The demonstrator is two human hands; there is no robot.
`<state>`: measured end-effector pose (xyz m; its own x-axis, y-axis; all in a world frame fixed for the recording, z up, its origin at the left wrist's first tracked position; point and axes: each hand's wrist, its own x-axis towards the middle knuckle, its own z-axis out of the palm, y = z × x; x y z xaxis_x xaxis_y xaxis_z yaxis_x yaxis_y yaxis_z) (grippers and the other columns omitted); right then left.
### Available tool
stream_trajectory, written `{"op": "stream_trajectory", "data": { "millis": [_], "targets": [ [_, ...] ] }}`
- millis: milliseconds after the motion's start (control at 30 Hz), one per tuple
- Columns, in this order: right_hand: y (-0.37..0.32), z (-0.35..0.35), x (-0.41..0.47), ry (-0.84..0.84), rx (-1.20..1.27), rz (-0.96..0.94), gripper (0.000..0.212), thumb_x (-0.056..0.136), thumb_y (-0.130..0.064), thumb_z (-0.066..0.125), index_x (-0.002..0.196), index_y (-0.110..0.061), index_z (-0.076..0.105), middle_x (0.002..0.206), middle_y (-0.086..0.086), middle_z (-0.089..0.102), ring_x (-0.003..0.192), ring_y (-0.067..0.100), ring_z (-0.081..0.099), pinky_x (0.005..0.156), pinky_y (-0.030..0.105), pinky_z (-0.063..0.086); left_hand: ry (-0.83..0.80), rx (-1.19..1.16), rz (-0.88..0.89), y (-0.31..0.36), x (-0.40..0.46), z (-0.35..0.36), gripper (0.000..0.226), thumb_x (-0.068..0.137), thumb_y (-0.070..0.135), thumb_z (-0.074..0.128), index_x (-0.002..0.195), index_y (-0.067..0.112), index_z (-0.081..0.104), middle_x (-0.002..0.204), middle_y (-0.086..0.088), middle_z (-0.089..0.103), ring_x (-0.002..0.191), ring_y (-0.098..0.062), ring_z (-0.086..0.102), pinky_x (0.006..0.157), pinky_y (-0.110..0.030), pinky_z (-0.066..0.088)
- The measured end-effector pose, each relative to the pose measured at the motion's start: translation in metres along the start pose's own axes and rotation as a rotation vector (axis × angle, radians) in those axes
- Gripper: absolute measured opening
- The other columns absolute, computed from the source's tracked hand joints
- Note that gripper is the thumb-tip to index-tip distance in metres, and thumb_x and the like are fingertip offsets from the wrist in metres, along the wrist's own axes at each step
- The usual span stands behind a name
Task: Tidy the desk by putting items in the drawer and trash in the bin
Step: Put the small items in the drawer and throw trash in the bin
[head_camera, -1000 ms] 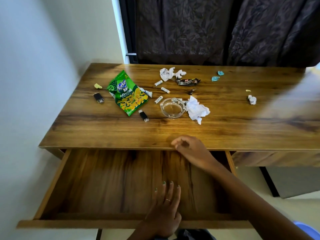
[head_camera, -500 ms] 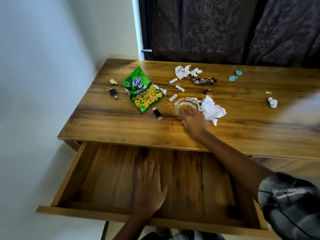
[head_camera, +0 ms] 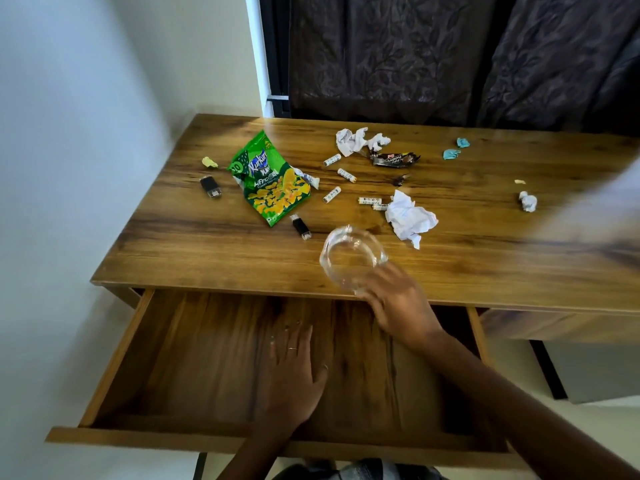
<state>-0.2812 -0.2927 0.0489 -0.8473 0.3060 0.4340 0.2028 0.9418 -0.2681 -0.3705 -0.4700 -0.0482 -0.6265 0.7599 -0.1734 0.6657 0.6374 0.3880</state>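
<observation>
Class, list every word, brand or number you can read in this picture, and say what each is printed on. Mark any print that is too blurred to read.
"Kurkure", "PLAYZ" and "PUFFCORN": green snack bag
"20", partly cut off, in a circle: the same bag's top left corner
"Happy": dark candy wrapper; its other print is too small to read
White batteries: black marks, too small to read

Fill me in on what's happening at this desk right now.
A person is tidying a wooden desk littered with snack wrappers, crumpled paper, small batteries and USB sticks. Their right hand grips a clear round glass dish near the desk's front edge, above the open wooden drawer. Their left hand lies flat, fingers straight, on the drawer's floor. The green snack bag and crumpled white paper are untouched on the desktop.
</observation>
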Motion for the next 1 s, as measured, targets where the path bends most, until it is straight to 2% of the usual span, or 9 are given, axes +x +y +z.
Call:
{"op": "stream_trajectory", "data": {
  "millis": [100, 167, 300, 433, 567, 700, 767, 867, 1000],
  "targets": [
    [-0.018, -0.008, -0.058, -0.123, 0.131, -0.029, 0.025, 0.082, -0.012, 0.057, 0.105, -0.021, 0.062, 0.099, -0.003, 0.065, 0.092, 0.008, 0.057, 0.074, 0.02, 0.049, -0.011, -0.045, -0.002, -0.003, 0.005, 0.006, 0.069, 0.095, 0.049, 0.038, 0.151, 0.025, 0.005, 0.159, 0.002, 0.003, 0.146, -0.017, -0.006, 0.115, -0.036, -0.013],
    [-0.024, -0.006, -0.095, -0.193, 0.192, -0.023, 0.029, 0.079, -0.012, 0.059, 0.105, -0.024, 0.059, 0.097, -0.006, 0.063, 0.088, 0.004, 0.056, 0.068, 0.018, 0.051, -0.044, -0.097, 0.002, -0.006, 0.008, 0.011, 0.071, 0.094, 0.05, 0.04, 0.151, 0.025, 0.004, 0.159, 0.003, 0.002, 0.146, -0.016, -0.008, 0.117, -0.038, -0.012],
    [-0.02, 0.006, -0.144, -0.256, 0.232, 0.024, 0.016, 0.081, -0.023, 0.055, 0.094, -0.024, 0.065, 0.09, -0.009, 0.064, 0.082, 0.002, 0.058, 0.066, 0.015, 0.05, -0.114, -0.104, 0.061, -0.008, 0.009, 0.016, 0.078, 0.09, 0.054, 0.039, 0.151, 0.022, 0.002, 0.159, 0.001, 0.0, 0.146, -0.016, -0.006, 0.118, -0.041, -0.012],
    [-0.01, 0.014, -0.158, -0.361, 0.163, 0.292, 0.019, 0.079, -0.031, 0.055, 0.096, -0.032, 0.064, 0.094, -0.011, 0.065, 0.084, 0.006, 0.063, 0.067, 0.02, 0.054, -0.189, -0.074, 0.117, 0.0, 0.01, 0.017, 0.077, 0.094, 0.039, 0.048, 0.151, 0.021, -0.001, 0.159, 0.003, -0.003, 0.146, -0.013, -0.006, 0.115, -0.04, -0.013],
    [-0.008, 0.016, -0.147, -0.447, 0.058, 0.444, 0.021, 0.078, -0.028, 0.064, 0.098, -0.027, 0.066, 0.105, -0.009, 0.067, 0.094, 0.015, 0.064, 0.084, 0.032, 0.048, -0.285, -0.083, 0.173, 0.007, 0.009, 0.022, 0.077, 0.095, 0.038, 0.047, 0.151, 0.025, -0.003, 0.159, 0.005, -0.007, 0.146, -0.014, -0.01, 0.115, -0.038, -0.012],
    [-0.008, 0.015, -0.138, -0.458, 0.045, 0.503, 0.023, 0.083, -0.022, 0.062, 0.105, -0.025, 0.066, 0.116, -0.008, 0.064, 0.104, 0.016, 0.06, 0.093, 0.031, 0.038, -0.37, -0.058, 0.251, 0.02, 0.008, 0.029, 0.072, 0.096, 0.039, 0.043, 0.151, 0.027, -0.003, 0.159, 0.007, -0.006, 0.146, -0.015, -0.011, 0.116, -0.038, -0.01],
    [-0.006, 0.015, -0.135, -0.473, 0.049, 0.53, 0.023, 0.086, -0.02, 0.057, 0.106, -0.024, 0.066, 0.117, -0.007, 0.063, 0.105, 0.015, 0.058, 0.096, 0.03, 0.04, -0.422, -0.083, 0.29, 0.031, 0.005, 0.032, 0.071, 0.096, 0.039, 0.043, 0.151, 0.026, -0.001, 0.159, 0.006, -0.002, 0.146, -0.014, -0.009, 0.117, -0.038, -0.008],
    [-0.001, 0.019, -0.132, -0.594, 0.003, 0.531, 0.023, 0.091, -0.022, 0.048, 0.103, -0.023, 0.066, 0.11, -0.005, 0.066, 0.101, 0.013, 0.059, 0.098, 0.03, 0.04, -0.483, -0.111, 0.328, 0.043, 0.001, 0.037, 0.072, 0.096, 0.037, 0.045, 0.151, 0.026, 0.0, 0.16, 0.005, 0.001, 0.146, -0.013, -0.01, 0.118, -0.037, -0.007],
    [0.004, 0.026, -0.132, -0.706, -0.042, 0.512, 0.024, 0.093, -0.019, 0.046, 0.107, -0.021, 0.065, 0.111, -0.001, 0.066, 0.102, 0.017, 0.061, 0.092, 0.031, 0.047, -0.465, -0.115, 0.329, 0.046, 0.004, 0.04, 0.073, 0.095, 0.033, 0.047, 0.151, 0.025, 0.001, 0.16, 0.004, 0.003, 0.146, -0.013, -0.006, 0.119, -0.038, -0.001]
  ]
}}
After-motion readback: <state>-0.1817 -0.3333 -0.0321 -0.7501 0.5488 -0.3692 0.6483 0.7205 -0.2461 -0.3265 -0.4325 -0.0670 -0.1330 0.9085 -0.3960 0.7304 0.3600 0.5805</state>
